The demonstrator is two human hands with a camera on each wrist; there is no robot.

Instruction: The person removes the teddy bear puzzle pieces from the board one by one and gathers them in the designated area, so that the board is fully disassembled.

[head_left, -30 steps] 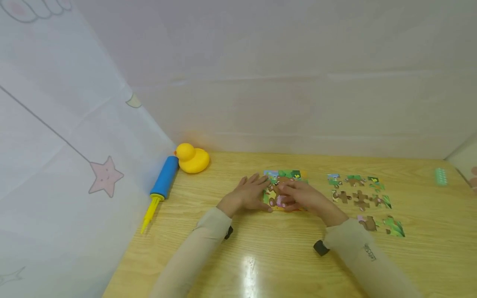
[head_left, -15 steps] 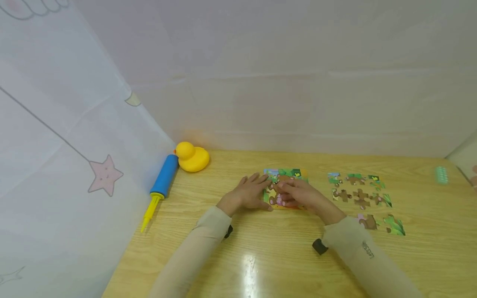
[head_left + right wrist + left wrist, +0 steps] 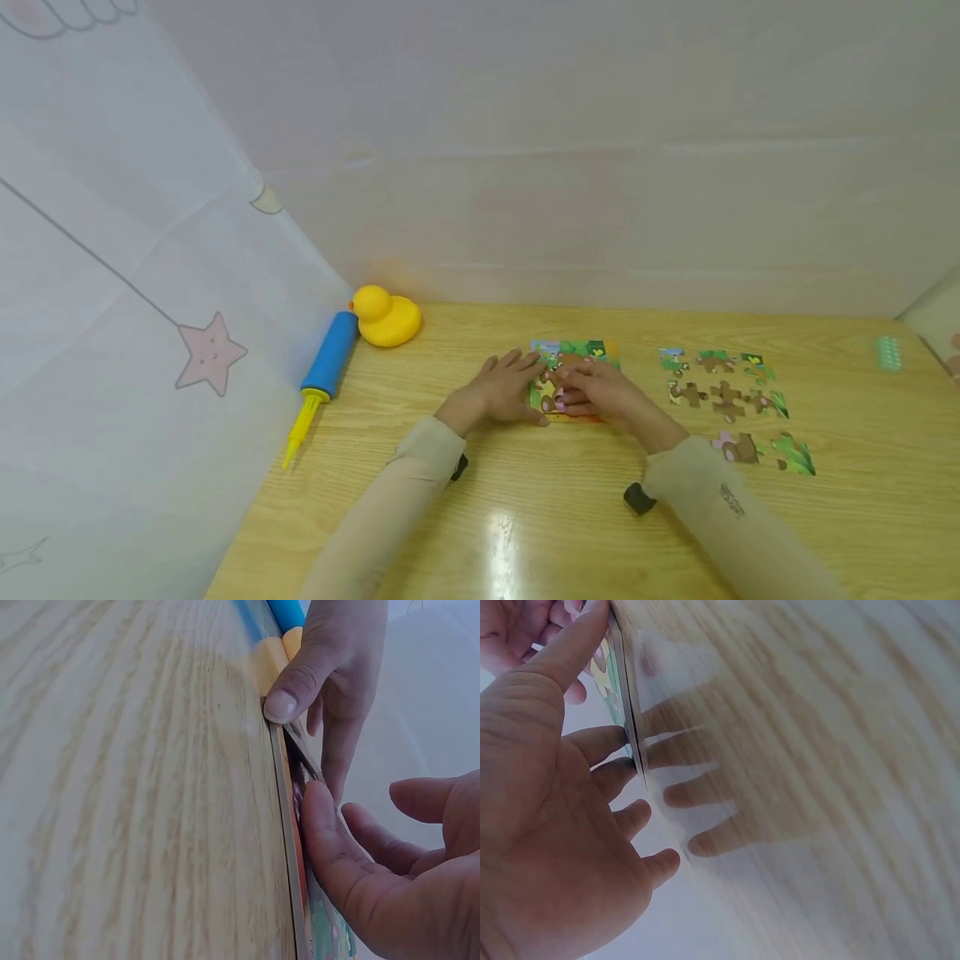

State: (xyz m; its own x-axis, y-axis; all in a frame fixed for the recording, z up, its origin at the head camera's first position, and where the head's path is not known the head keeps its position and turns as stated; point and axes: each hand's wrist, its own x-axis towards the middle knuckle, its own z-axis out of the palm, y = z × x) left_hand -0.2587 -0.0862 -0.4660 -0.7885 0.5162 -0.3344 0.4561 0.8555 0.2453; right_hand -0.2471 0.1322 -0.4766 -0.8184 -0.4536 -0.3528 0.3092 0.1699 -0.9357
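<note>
In the head view a picture puzzle (image 3: 553,404) of a brown bear lies in its tray on the wooden table. My left hand (image 3: 501,390) rests over its left edge with fingers spread; in the right wrist view this hand's thumb (image 3: 282,705) presses the tray's corner. From the right, my right hand (image 3: 606,392) reaches over the puzzle with bent fingers. Close up, these fingers (image 3: 324,810) hold the edge of a puzzle piece (image 3: 300,752), which tilts up from the tray, a dark gap beneath it. Both hands hide much of the picture.
Several loose puzzle pieces (image 3: 726,402) lie in rough rows right of the tray. At the back left are a yellow rubber duck (image 3: 390,320) and a blue and yellow hand pump (image 3: 331,358). A small green item (image 3: 888,354) sits far right. Cloth walls (image 3: 487,225) bound the table.
My right hand and wrist have shifted slightly left and inward, and a thin reddish strip now shows along the tray's near edge. My left hand has stayed where it was.
</note>
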